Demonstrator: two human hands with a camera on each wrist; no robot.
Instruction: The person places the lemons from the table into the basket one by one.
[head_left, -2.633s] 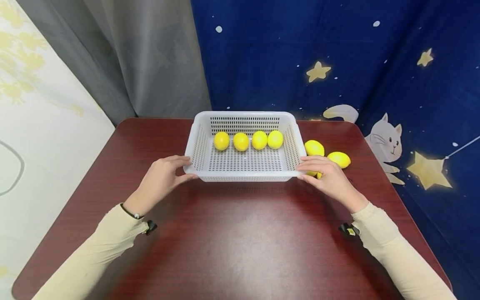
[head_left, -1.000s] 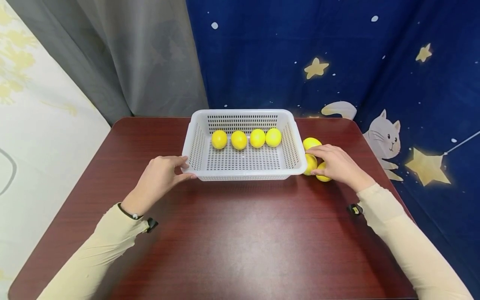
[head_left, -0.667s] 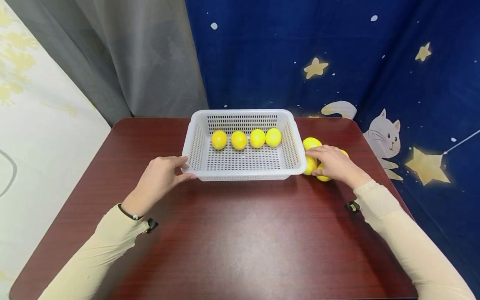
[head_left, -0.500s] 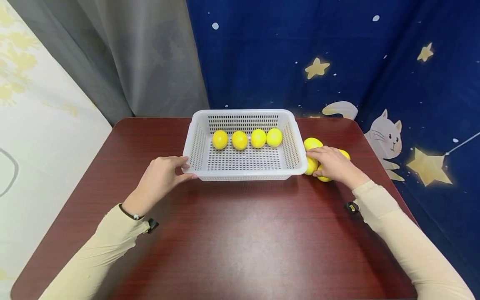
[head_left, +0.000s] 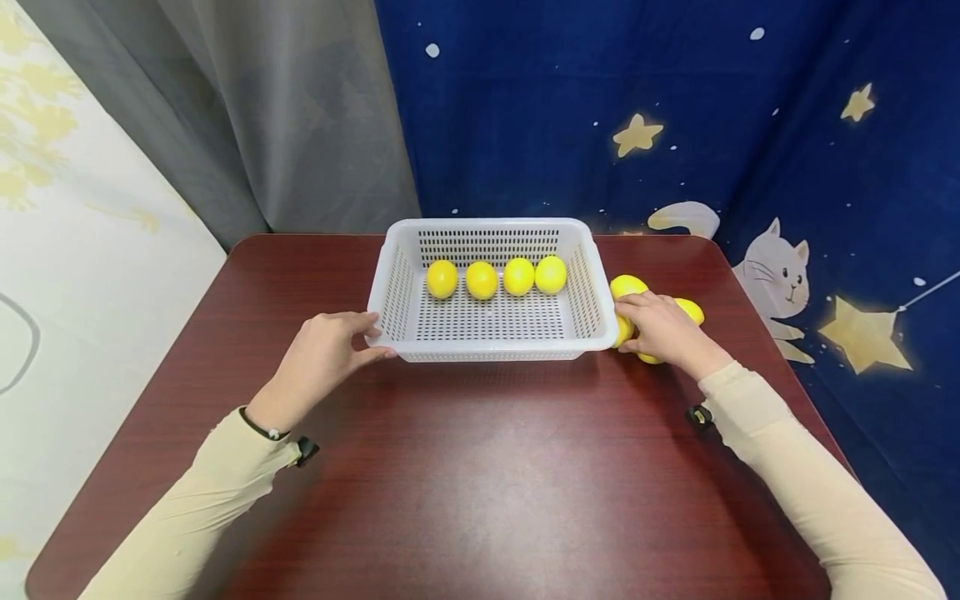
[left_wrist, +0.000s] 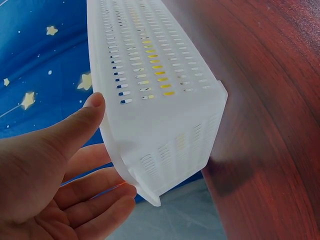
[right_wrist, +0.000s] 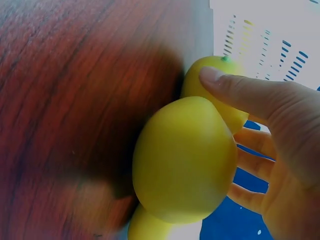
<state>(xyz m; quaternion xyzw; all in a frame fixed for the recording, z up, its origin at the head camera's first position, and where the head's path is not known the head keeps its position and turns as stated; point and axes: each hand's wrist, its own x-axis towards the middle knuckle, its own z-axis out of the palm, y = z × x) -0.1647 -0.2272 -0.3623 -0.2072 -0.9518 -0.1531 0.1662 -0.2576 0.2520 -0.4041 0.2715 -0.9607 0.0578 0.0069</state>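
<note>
While the left hand (head_left: 318, 358) is pinching the near-left rim of the basket (head_left: 491, 345) in the head view, the right hand (head_left: 660, 329) is pinching a lemon (head_left: 622, 332) beside it on the desk (head_left: 495, 458). From the left wrist, that grip is catching only the rim, so pulling could be tipping it. From the right wrist, a second lemon (right_wrist: 185, 160) is crowding close; lifting could be knocking it rolling.

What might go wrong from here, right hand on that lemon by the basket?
The gripped lemon sits close beside the neighbouring lemon, so the right hand might knock that one rolling. It is also near the white basket and might bump it if lifted. The left hand is at the basket; a tug could roll the yellow fruits inside.
</note>
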